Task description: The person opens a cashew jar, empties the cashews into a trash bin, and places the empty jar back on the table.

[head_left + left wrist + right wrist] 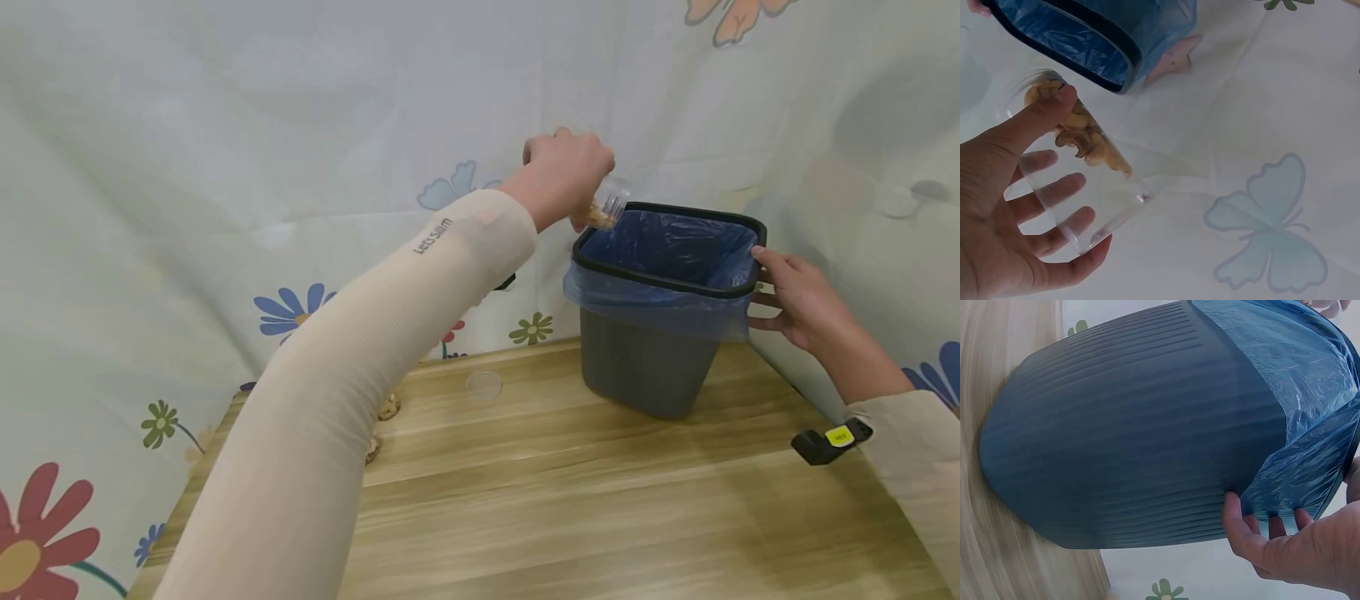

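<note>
A clear plastic jar with light brown pieces in it is gripped by my left hand, tilted beside the left rim of a grey bin. In the left wrist view, my left hand wraps thumb and fingers round the jar; the pieces lie along its side near the bin. A blue bag lines the bin and folds over its black rim. My right hand holds the bin's right rim, its fingers spread against the side; the right wrist view shows this hand touching the bag.
A round clear disc lies on the wooden table left of the bin. A few brown pieces are partly hidden behind my left sleeve. A flower-patterned curtain hangs behind and at both sides.
</note>
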The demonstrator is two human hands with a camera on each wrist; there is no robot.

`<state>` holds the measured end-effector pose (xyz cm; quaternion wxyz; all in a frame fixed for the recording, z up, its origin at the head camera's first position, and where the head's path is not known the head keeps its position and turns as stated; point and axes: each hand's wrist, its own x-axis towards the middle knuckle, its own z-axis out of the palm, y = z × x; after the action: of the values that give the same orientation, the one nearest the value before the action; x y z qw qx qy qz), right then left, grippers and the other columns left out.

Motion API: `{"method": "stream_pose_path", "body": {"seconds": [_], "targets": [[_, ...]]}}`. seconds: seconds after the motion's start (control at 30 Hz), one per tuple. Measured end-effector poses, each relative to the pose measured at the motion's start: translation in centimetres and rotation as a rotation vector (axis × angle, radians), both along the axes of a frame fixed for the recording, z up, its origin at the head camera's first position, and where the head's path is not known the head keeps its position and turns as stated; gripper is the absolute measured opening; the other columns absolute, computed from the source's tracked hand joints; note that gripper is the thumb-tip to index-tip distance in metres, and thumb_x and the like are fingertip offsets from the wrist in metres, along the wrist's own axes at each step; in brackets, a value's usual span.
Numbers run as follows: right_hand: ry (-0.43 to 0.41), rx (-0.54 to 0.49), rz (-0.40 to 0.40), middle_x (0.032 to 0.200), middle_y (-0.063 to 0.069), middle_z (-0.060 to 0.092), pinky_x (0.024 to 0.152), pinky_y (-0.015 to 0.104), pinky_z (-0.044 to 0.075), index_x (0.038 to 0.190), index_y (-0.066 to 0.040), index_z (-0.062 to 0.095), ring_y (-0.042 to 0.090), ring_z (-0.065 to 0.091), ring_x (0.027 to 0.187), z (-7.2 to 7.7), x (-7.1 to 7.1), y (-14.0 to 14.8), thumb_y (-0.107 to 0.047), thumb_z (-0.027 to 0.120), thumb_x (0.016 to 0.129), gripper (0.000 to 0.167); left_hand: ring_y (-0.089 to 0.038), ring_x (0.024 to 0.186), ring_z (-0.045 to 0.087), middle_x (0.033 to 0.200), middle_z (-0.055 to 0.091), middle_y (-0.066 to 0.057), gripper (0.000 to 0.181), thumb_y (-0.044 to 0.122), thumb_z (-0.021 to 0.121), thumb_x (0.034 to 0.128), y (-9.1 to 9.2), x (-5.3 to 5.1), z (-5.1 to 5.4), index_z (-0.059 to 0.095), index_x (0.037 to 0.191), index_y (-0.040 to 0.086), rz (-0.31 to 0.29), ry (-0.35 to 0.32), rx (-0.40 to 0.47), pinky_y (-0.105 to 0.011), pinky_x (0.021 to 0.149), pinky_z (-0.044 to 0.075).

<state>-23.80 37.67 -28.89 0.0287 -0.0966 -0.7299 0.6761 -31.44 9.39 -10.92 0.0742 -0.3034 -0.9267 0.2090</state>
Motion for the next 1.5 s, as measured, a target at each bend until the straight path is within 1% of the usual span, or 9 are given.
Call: {"method": "stream_pose_path", "body": {"seconds": [0.13, 0.33, 0.43, 0.7, 0.87, 1.1, 1.27, 1.37, 1.5], "targets": [[0.003, -0.006, -0.005, 0.16, 0.011, 0.02, 0.068, 0.027, 0.055, 0.162, -0.016, 0.008, 0.042, 0.021, 0.147, 0.0, 0.0, -0.1, -0.065, 0.048, 0.097, 0.091, -0.028, 0.113, 0.047, 0.142, 0.052, -0.003, 0.073, 0.042, 0.079, 0.0871, 0.4, -0.1, -0.2, 0.047, 0.151, 0.028, 0.0, 0.017, -0.047, -0.048, 0.078, 0.051], [0.007, -0.006, -0.018, 0.14, 0.0, 0.037, 0.067, 0.028, 0.056, 0.163, -0.014, 0.006, 0.042, 0.022, 0.146, 0.0, 0.1, -0.3, -0.065, 0.048, 0.097, 0.094, -0.027, 0.111, 0.046, 0.139, 0.053, -0.002, 0.073, 0.043, 0.079, 0.087, 0.8, -0.1, -0.5, 0.047, 0.151, 0.029, 0.002, 0.046, -0.094, -0.046, 0.075, 0.049], [0.004, -0.004, -0.014, 0.139, -0.001, 0.038, 0.079, 0.038, 0.058, 0.164, -0.014, 0.004, 0.043, 0.02, 0.148, 0.1, 0.2, -0.4, -0.065, 0.047, 0.097, 0.095, -0.027, 0.112, 0.046, 0.14, 0.053, -0.001, 0.071, 0.042, 0.079, 0.0877, 1.0, -0.1, -0.6, 0.048, 0.151, 0.029, -0.002, 0.042, -0.1, -0.046, 0.075, 0.05], [-0.016, 0.008, -0.018, 0.168, 0.013, 0.008, 0.098, 0.049, 0.049, 0.164, -0.015, 0.001, 0.043, 0.014, 0.152, 0.3, 0.3, -0.6, -0.067, 0.046, 0.096, 0.097, -0.027, 0.116, 0.044, 0.145, 0.05, 0.002, 0.075, 0.044, 0.078, 0.088, 1.7, -0.4, -1.0, 0.043, 0.154, 0.031, -0.005, 0.015, -0.11, -0.047, 0.078, 0.05], [-0.016, 0.013, -0.014, 0.167, 0.014, 0.008, 0.079, 0.035, 0.057, 0.164, -0.014, -0.001, 0.044, 0.015, 0.152, 0.2, 0.3, -0.8, -0.067, 0.046, 0.096, 0.097, -0.026, 0.114, 0.045, 0.141, 0.053, 0.002, 0.071, 0.042, 0.08, 0.0873, 1.8, -0.4, -1.4, 0.048, 0.15, 0.032, -0.019, 0.024, -0.112, -0.047, 0.077, 0.05], [-0.017, 0.006, -0.012, 0.168, 0.013, 0.008, 0.108, 0.059, 0.034, 0.164, -0.015, -0.001, 0.043, 0.016, 0.152, 0.3, 0.2, -1.1, -0.067, 0.045, 0.096, 0.097, -0.025, 0.111, 0.045, 0.14, 0.053, 0.003, 0.071, 0.041, 0.08, 0.0871, 2.0, -0.4, -1.7, 0.048, 0.15, 0.033, -0.041, 0.041, -0.143, -0.046, 0.075, 0.048], [-0.019, 0.019, -0.015, 0.167, 0.013, 0.011, 0.087, 0.042, 0.055, 0.164, -0.014, 0.002, 0.042, 0.019, 0.151, 0.2, 0.2, -1.3, -0.067, 0.045, 0.096, 0.096, -0.025, 0.111, 0.045, 0.142, 0.053, 0.003, 0.07, 0.038, 0.081, 0.087, 2.4, -0.4, -1.6, 0.049, 0.149, 0.033, -0.059, 0.05, -0.157, -0.047, 0.077, 0.047], [-0.014, 0.022, -0.015, 0.166, 0.013, 0.012, 0.071, 0.029, 0.054, 0.164, -0.014, 0.003, 0.042, 0.021, 0.15, 0.2, 0.1, -1.2, -0.067, 0.045, 0.096, 0.096, -0.025, 0.11, 0.045, 0.14, 0.054, 0.003, 0.067, 0.038, 0.08, 0.0876, 2.5, -0.4, -1.5, 0.051, 0.148, 0.032, -0.072, 0.067, -0.163, -0.046, 0.076, 0.047], [-0.008, 0.015, -0.013, 0.166, 0.013, 0.011, 0.07, 0.029, 0.054, 0.164, -0.014, 0.002, 0.042, 0.02, 0.15, 0.2, 0.0, -1.2, -0.067, 0.045, 0.096, 0.096, -0.025, 0.112, 0.044, 0.144, 0.051, 0.002, 0.07, 0.039, 0.078, 0.0886, 2.7, -0.3, -1.3, 0.048, 0.151, 0.032, -0.075, 0.075, -0.172, -0.046, 0.077, 0.048]]}}
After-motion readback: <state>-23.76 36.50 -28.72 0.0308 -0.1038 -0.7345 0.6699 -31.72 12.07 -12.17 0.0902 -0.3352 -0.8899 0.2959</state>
